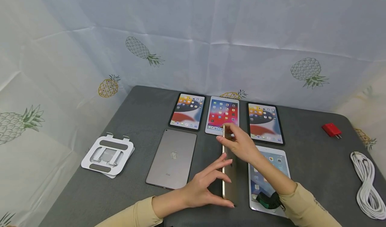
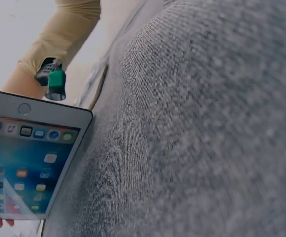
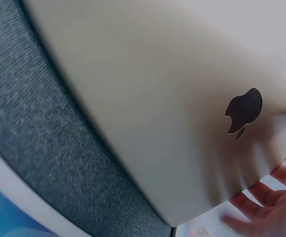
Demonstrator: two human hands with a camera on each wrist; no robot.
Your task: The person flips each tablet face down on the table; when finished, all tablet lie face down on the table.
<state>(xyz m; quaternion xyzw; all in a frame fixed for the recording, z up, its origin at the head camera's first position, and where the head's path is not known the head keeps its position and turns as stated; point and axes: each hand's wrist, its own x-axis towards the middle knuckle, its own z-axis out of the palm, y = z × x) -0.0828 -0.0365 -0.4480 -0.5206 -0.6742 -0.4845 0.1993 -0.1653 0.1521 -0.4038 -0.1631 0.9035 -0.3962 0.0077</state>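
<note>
A gold-backed tablet (image 1: pixel 231 186) with a white-framed screen stands on its long edge between both hands in the head view. My right hand (image 1: pixel 241 146) grips its far end, thumb on the screen side and fingers on the back. At the near end, my left hand (image 1: pixel 200 188) has its thumb round the short edge and spread fingers over the top long edge. The left wrist view shows the lit screen of this tablet (image 2: pixel 29 163), with its home button. Its gold back (image 3: pixel 147 108), bearing a dark apple logo, fills much of the right wrist view.
A grey tablet (image 1: pixel 172 158) lies face down at left; a white tablet (image 1: pixel 254 186) lies under the right forearm. Behind are two black-framed tablets (image 1: pixel 187 111) (image 1: pixel 265 123) and another white one (image 1: pixel 222 111). A folding stand (image 1: pixel 108 155), red charger (image 1: pixel 331 130) and white cable (image 1: pixel 368 186) flank them.
</note>
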